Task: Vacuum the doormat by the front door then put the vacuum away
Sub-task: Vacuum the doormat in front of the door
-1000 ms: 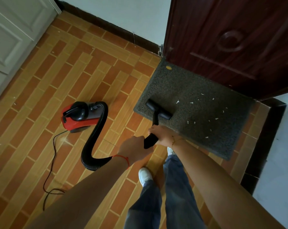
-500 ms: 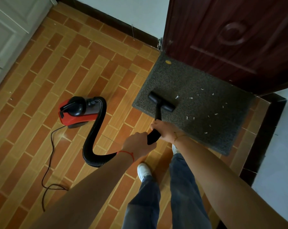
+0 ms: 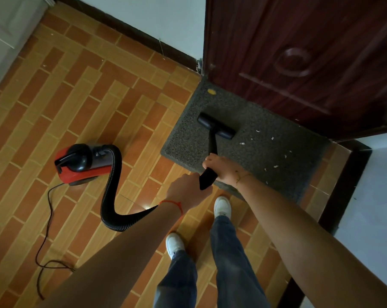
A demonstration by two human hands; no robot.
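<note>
Both hands grip the vacuum's black wand.
Left hand (image 3: 186,190) and right hand (image 3: 223,170) curl round the rigid wand (image 3: 212,146); its flat nozzle (image 3: 216,126) rests on the coarse grey doormat (image 3: 266,156).

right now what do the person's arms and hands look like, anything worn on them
Both forearms are bare, no sleeves in view. The left hand has a thin red string bracelet round its wrist. The right hand has a fine thin chain bracelet at its wrist. No gloves or rings show.

Red-and-black vacuum (image 3: 83,164), speckled grey doormat (image 3: 266,152), orange-and-tan brick-patterned floor (image 3: 77,96), dark-red door (image 3: 310,63).
</note>
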